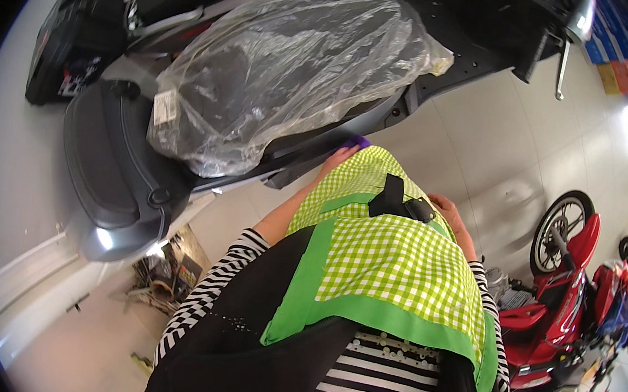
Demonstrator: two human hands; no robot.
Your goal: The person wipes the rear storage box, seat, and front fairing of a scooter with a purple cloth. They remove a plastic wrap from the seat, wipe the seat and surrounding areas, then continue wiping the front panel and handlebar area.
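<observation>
1. Here's the left hand (340, 155), reaching out beyond the apron, its fingers laid over a small, soft-looking purple cloth (359, 141); whether they grip it or only press on it, I cannot tell.
2. That cloth sits at the near lower side of a large dark grey and black scooter (448, 80); touching the bodywork or just beside it, the view does not settle.
3. Over on the other side, the right hand (446, 208) shows beside the apron's edge, partly hidden by it; fingers curled or spread, I cannot tell, and nothing can be made out in them.
4. Between the two hands comes the lime-and-white checked apron (398, 270) with plain green borders, a black strap and buckle (416, 209) lying on it.
5. Up top, a crumpled clear plastic sheet (288, 78) drapes across the scooter's middle, a white label (165, 107) near its left end.
6. Far left, a black hard-shell case (78, 41) stands by the wall.
7. And out right, well apart, a glossy red motorcycle (561, 321) with a black-tyred front wheel rests on the pale tiled floor (481, 137).
</observation>
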